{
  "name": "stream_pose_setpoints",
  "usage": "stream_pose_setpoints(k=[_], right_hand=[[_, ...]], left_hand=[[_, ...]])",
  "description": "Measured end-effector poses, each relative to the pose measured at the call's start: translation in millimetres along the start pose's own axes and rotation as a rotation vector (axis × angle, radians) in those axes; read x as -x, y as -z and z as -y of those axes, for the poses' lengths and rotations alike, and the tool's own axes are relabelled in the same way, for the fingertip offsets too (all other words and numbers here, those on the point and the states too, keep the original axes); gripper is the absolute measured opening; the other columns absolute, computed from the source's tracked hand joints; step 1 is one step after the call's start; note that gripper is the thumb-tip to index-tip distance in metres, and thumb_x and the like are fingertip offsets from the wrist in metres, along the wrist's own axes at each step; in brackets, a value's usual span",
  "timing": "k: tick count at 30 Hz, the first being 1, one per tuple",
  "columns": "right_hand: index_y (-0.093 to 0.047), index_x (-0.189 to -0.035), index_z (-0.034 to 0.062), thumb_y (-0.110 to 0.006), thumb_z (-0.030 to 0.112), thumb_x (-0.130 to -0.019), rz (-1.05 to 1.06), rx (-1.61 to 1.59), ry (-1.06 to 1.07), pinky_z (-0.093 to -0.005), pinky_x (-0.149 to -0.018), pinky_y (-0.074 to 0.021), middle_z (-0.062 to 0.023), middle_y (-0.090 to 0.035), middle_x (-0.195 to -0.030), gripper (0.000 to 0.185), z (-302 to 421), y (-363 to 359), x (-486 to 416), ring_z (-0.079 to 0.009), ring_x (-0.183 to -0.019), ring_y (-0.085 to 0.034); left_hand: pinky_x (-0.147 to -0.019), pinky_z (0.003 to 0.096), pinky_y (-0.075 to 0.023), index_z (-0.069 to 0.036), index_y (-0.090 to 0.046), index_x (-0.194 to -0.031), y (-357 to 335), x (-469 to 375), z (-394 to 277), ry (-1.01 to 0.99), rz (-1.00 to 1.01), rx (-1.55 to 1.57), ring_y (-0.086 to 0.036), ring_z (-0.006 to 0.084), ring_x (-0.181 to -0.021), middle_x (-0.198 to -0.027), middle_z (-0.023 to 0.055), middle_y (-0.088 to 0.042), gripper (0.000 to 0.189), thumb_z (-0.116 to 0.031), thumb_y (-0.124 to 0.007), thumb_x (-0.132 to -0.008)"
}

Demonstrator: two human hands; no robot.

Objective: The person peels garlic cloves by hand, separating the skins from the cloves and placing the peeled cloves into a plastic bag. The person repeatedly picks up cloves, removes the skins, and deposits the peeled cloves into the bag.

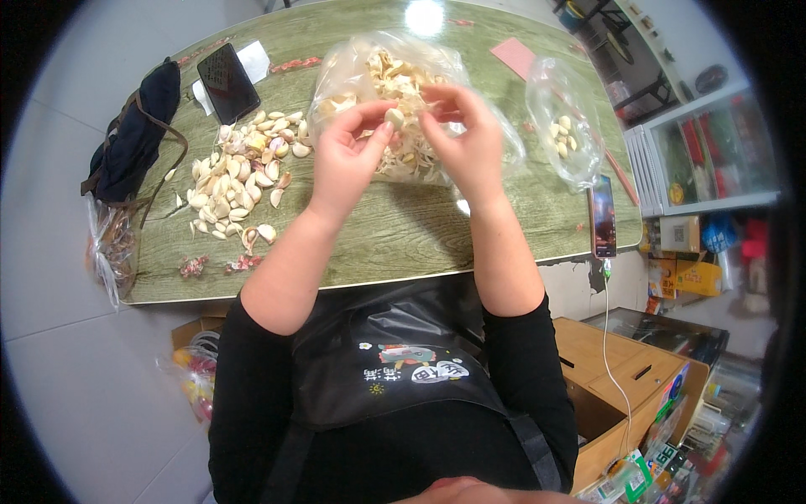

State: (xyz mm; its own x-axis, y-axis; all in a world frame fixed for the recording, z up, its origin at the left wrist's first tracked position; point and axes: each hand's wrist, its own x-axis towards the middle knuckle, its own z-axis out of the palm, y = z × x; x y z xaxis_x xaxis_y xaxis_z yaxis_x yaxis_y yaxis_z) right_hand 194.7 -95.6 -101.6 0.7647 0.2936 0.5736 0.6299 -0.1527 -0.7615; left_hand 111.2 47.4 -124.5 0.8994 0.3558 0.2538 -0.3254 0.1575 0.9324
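Observation:
My left hand (349,148) pinches a pale garlic clove (395,118) between thumb and fingers. Close to its right is my right hand (465,142), thumb and fingers bent towards each other; whether a bit of skin is between them is unclear. Both hands are over an open clear plastic bag (340,69) full of dry garlic skins (393,72). A heap of garlic cloves (230,183), some with skin on, lies on the green wood-patterned table (390,233) at the left. At the right, several peeled cloves (562,135) lie in a second clear plastic bag (546,79).
A black phone or tablet (228,84) lies on white paper behind the heap. A dark cloth bag (135,135) hangs over the left table edge. At the right edge stands a phone (602,217) with a white cable (607,353). A pink card (515,57) lies at the back.

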Motion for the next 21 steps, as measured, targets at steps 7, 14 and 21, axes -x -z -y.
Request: stream_pose_setpoints(k=[7, 14, 21], right_hand=[[-0.075, -0.093, 0.0045, -0.078, 0.006, -0.079, 0.044, 0.179, 0.341, -0.0307, -0.073, -0.0557, -0.0101, -0.073, -0.096, 0.014, 2.0, -6.4, 3.5, -0.0215, -0.086, -0.071], [-0.075, -0.088, 0.0048, -0.078, 0.004, -0.078, 0.047, 0.188, 0.264, -0.0295, -0.069, -0.0545, -0.0084, -0.073, -0.086, 0.011, 0.8, -5.1, 5.4, -0.0214, -0.078, -0.070], [-0.074, -0.088, 0.0002, -0.074, 0.005, -0.084, 0.066, -0.089, -0.093, -0.0256, -0.069, -0.0518, -0.0062, -0.073, -0.083, 0.007, 6.3, -1.3, 6.2, -0.0128, -0.075, -0.068]], left_hand=[[-0.080, 0.0256, -0.0575, 0.000, -0.069, -0.112, -3.4, 2.8, 0.4, -0.164, -0.051, -0.240, -0.068, 0.0140, -0.093, -0.112, 0.0089, -0.067, 0.018, -0.003, -0.066, -0.095], [-0.073, 0.0245, -0.0572, 0.000, -0.070, -0.111, -4.2, 3.5, -2.8, -0.237, -0.066, -0.437, -0.069, 0.0131, -0.087, -0.105, 0.0082, -0.070, 0.017, -0.004, -0.066, -0.094], [-0.073, 0.0247, -0.0558, -0.001, -0.065, -0.119, -1.1, 3.1, -4.0, 0.047, -0.023, -0.085, -0.068, 0.0138, -0.090, -0.109, 0.0072, -0.069, 0.022, -0.005, -0.061, -0.098]])
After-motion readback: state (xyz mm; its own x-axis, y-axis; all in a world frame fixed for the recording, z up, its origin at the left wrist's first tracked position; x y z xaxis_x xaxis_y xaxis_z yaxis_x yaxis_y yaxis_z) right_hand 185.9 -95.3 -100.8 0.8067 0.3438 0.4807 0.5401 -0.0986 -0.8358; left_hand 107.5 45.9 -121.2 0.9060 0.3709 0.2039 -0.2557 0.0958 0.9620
